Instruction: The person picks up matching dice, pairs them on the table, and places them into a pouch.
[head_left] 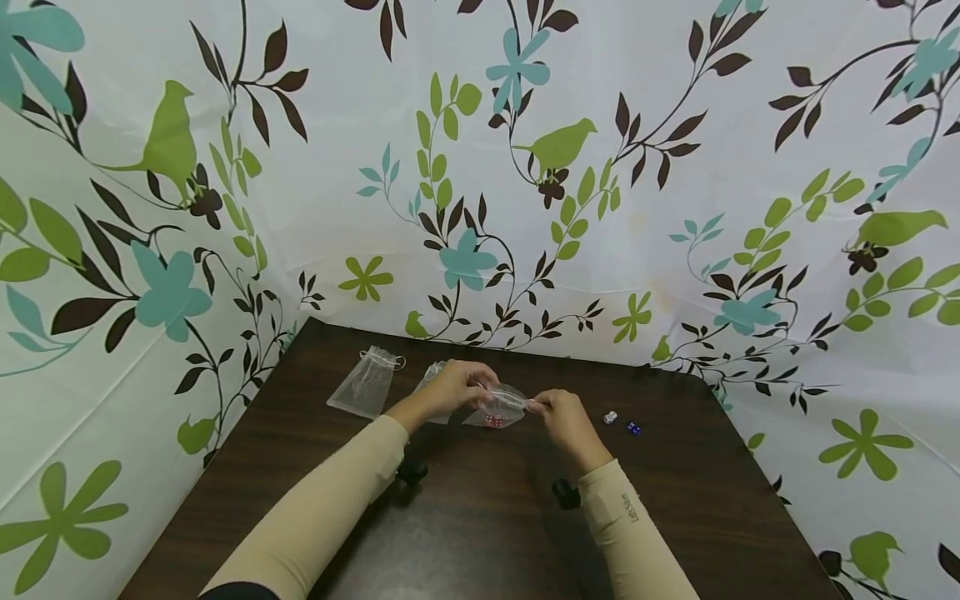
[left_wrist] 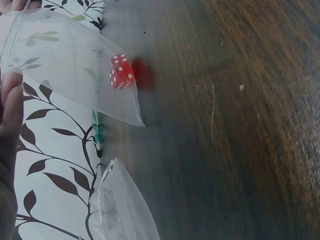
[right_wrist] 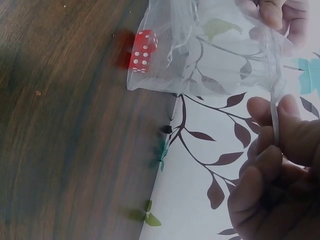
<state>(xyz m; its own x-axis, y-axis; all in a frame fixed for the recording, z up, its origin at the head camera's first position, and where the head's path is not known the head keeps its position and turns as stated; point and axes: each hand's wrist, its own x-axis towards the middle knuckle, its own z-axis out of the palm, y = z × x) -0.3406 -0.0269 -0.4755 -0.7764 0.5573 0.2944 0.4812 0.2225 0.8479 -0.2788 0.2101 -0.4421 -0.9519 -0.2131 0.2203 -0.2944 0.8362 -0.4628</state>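
Observation:
A sheer white drawstring bag [head_left: 510,402] is held up between my two hands, just above the table. Red dice [right_wrist: 142,52] with white pips lie in its bottom corner, visible through the mesh. My left hand [head_left: 461,386] pinches one side of the bag's mouth. On the other side, my right hand [right_wrist: 285,170] pinches the white drawstring between thumb and index finger, its other fingers curled. In the left wrist view only part of the left hand [left_wrist: 10,130] shows at the edge.
A second sheer bag [head_left: 366,385] lies flat at the table's back left. Another bag [left_wrist: 122,210] lies beside the left hand, partly hidden by it in the head view. Right of the right hand sit silvery-white dice [head_left: 610,417] and blue dice [head_left: 633,428]. A patterned curtain [head_left: 465,167] borders the dark wooden table [head_left: 450,533].

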